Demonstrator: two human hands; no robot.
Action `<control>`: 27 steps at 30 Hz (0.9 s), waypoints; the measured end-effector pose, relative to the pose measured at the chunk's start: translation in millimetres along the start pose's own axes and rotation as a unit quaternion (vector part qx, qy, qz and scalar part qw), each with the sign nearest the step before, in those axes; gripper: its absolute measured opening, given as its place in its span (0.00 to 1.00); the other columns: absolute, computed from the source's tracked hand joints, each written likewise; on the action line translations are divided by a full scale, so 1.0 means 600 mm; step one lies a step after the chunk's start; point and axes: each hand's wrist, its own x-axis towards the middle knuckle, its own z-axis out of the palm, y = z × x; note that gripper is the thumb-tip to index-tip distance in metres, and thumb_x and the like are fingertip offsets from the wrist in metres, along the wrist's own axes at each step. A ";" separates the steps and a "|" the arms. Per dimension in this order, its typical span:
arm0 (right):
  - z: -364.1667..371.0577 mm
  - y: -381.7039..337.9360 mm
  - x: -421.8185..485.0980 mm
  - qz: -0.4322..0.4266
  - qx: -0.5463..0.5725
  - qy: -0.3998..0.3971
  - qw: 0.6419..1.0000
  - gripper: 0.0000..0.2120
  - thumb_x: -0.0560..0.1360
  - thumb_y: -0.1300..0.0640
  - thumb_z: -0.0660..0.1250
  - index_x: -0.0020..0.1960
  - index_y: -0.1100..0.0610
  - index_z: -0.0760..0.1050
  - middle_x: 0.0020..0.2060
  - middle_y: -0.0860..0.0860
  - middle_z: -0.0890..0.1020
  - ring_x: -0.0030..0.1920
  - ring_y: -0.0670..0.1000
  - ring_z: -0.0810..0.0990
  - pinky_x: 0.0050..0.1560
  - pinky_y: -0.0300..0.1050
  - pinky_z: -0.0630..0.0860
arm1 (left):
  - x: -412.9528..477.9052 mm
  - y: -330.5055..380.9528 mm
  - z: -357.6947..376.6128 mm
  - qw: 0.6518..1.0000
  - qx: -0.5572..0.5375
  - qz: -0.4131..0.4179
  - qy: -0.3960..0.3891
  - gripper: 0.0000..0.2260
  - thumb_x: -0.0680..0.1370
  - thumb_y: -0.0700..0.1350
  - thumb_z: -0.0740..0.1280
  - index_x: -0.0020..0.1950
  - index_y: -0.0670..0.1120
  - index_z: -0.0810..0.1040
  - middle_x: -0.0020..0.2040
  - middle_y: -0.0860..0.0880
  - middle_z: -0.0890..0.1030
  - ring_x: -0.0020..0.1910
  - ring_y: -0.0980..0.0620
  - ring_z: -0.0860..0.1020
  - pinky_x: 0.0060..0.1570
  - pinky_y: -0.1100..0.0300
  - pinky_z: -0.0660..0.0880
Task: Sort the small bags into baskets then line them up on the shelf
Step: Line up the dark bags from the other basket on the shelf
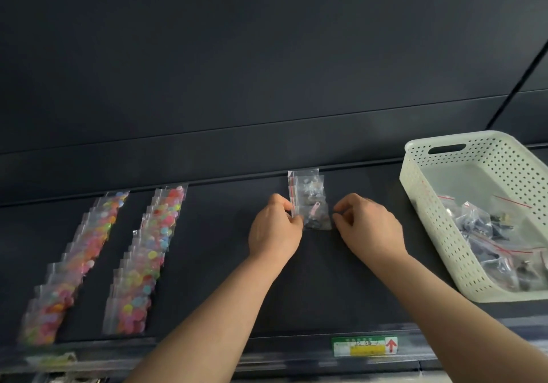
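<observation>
A short row of clear small bags with dark parts (308, 195) lies on the dark shelf (225, 264), running from the back edge forward. My left hand (274, 228) pinches the left edge of the nearest bag (315, 219). My right hand (369, 225) pinches its right edge. A white perforated basket (444, 234) stands at the right, with more clear bags of dark parts (492, 234) inside. Two long overlapping rows of bags filled with coloured discs lie at the left: the left row (77, 264) and the right row (145, 258).
The shelf's back wall (267, 71) rises dark behind the rows. A green, yellow and white label with a red arrow (364, 345) sits on the shelf's front rail. A bare strip of shelf lies between the dark-part row and the basket.
</observation>
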 end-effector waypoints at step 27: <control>-0.234 0.288 -0.053 0.113 -0.127 0.138 0.976 0.14 0.79 0.56 0.56 0.56 0.42 0.77 0.52 0.41 0.80 0.55 0.47 0.76 0.38 0.42 0.72 | -0.101 0.359 0.143 0.831 0.290 0.434 -0.191 0.10 0.78 0.53 0.68 0.58 0.56 0.82 0.57 0.53 0.81 0.58 0.48 0.72 0.56 0.51 0.70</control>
